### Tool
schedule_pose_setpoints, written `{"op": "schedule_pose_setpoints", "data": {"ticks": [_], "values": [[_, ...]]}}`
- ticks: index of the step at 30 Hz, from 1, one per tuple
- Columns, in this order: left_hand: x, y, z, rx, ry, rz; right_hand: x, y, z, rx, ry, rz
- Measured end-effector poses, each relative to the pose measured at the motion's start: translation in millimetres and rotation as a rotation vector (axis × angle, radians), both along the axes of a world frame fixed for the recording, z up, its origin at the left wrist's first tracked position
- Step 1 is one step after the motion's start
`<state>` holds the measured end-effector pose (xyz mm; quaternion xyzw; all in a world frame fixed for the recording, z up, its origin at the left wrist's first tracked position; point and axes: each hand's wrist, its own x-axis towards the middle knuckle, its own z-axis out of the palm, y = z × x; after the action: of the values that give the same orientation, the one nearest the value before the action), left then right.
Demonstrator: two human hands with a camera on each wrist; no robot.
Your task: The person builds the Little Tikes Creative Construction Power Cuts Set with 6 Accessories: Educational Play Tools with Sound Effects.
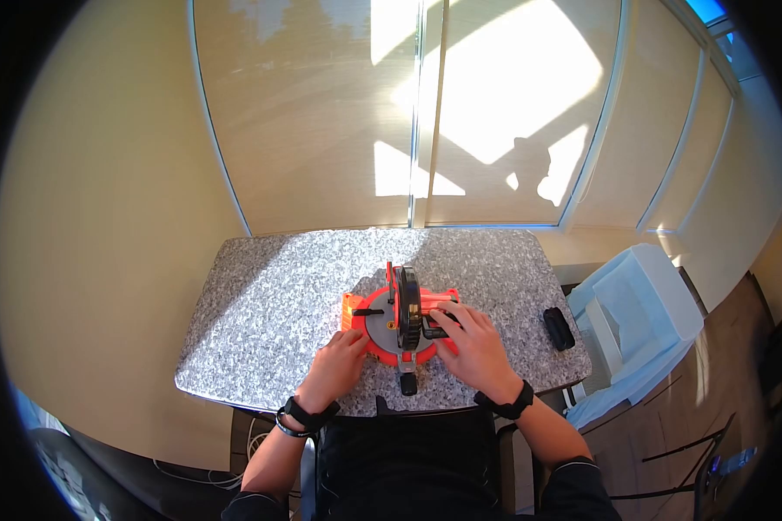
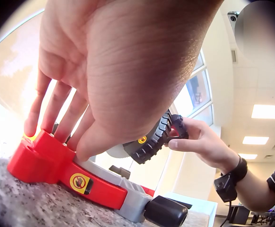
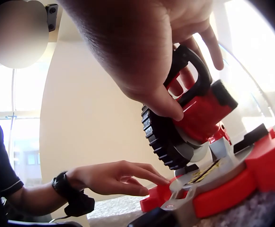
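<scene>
A red toy mitre saw with a grey round table stands on the granite-patterned table. Its red base (image 1: pixel 380 352) (image 2: pixel 102 191) (image 3: pixel 225 193) has a grey arm with a black knob (image 1: pixel 408 384) (image 2: pixel 165 211) at the front. A black ribbed guard (image 1: pixel 407 304) (image 3: pixel 163 142) rises over the grey disc. My left hand (image 1: pixel 336 366) (image 2: pixel 113 75) (image 3: pixel 116 178) rests its extended fingertips on the left side of the base. My right hand (image 1: pixel 480 349) (image 2: pixel 207 145) (image 3: pixel 142 56) has fingers curled round the black handle (image 3: pixel 204 75), thumb against the saw's red body (image 3: pixel 201 118).
A black case (image 1: pixel 559 329) lies near the right edge of the granite-patterned table (image 1: pixel 261 321). Beyond that edge stands a white chair or bin with a light blue cover (image 1: pixel 621 304). A tan wall with light panels (image 1: pixel 321 130) stands behind the table.
</scene>
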<state>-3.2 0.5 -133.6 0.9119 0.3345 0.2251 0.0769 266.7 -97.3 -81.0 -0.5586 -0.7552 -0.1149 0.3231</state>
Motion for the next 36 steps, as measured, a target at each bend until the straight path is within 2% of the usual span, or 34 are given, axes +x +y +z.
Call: {"op": "schedule_pose_setpoints", "data": {"ticks": [11,20,23,29,31,36], "values": [[-0.4,-1.0,1.0,0.002,0.005,0.002,-1.8,-2.2,13.7,0.051,0.037,-0.049],[-0.3,-1.2,1.3,-0.013,0.014,0.007,5.8,-8.6,19.4,0.044,0.164,-0.084],[-0.6,-0.2,-0.4,0.001,0.008,0.001,11.9,-11.8,20.5,-0.009,0.296,-0.084],[-0.9,-1.1,1.1,-0.020,0.011,-0.001,47.7,-20.4,18.1,-0.001,0.262,-0.190],[-0.4,-1.4,-0.1,-0.067,0.006,0.018,62.5,-26.9,18.6,-0.091,0.161,-0.294],[-0.9,-4.7,-1.3,-0.053,-0.022,0.012,113.3,-41.3,-3.8,-0.231,0.127,-0.463]]}}
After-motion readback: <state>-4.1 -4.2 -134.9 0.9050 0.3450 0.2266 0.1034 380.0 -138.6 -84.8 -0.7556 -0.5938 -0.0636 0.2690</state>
